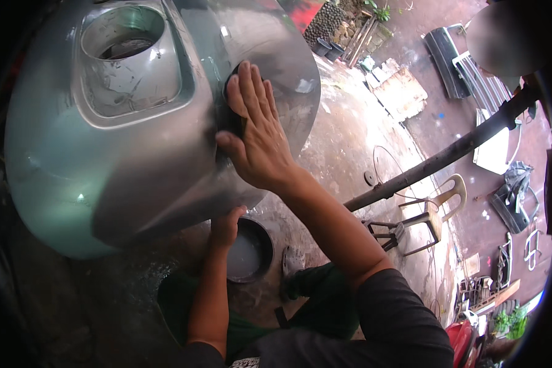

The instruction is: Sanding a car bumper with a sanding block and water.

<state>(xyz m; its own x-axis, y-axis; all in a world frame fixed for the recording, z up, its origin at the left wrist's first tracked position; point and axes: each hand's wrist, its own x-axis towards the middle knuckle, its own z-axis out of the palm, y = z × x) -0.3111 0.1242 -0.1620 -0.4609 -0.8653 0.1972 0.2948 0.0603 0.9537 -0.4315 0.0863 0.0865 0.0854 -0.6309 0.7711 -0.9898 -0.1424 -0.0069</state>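
Observation:
A large, curved silver-grey car bumper fills the upper left, its surface glossy and wet-looking in places. My right hand lies flat on its right side, fingers stretched out and pointing away from me. Under that palm is a thin black pad or sheet, mostly covered by the hand. Lower down, my left hand is at the bumper's near edge with the thumb up; its other fingers are hidden. Just beside it on the floor stands a dark round bucket of cloudy greyish liquid.
A round recessed opening is set in the bumper. To the right, a dark pole slants across above the concrete floor. A plastic chair is beyond it. Car parts, including a dark panel, lie farther right.

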